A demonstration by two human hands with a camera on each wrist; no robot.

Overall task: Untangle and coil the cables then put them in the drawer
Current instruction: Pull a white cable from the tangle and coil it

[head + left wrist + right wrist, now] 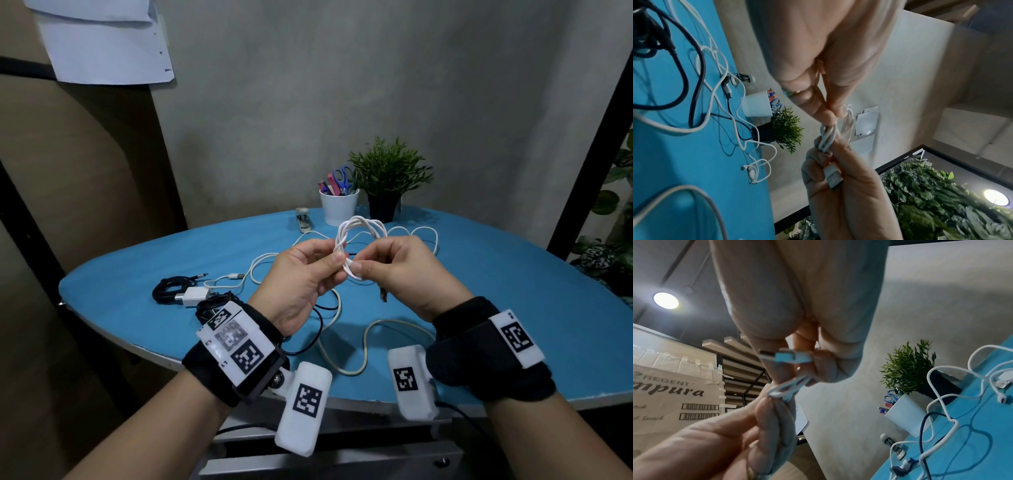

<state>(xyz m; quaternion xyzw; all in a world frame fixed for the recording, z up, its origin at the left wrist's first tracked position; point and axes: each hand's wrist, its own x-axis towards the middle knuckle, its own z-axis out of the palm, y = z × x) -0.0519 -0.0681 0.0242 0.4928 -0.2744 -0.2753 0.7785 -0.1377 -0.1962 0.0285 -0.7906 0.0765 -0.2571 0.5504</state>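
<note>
Both hands are raised over the blue table and hold a small white cable coil between them. My left hand pinches the coil's lower left side between thumb and fingers. My right hand pinches the bundled strands at the bottom, and the cable's USB plug hangs under its palm. In the left wrist view the coil runs between both hands, and the plug lies against the right hand's fingers. The right wrist view shows the plug and the strands.
Loose on the table lie a long white cable, a thin black cable, a black cable bundle and a white charger. At the back stand a white pot with scissors, a potted plant and a stapler.
</note>
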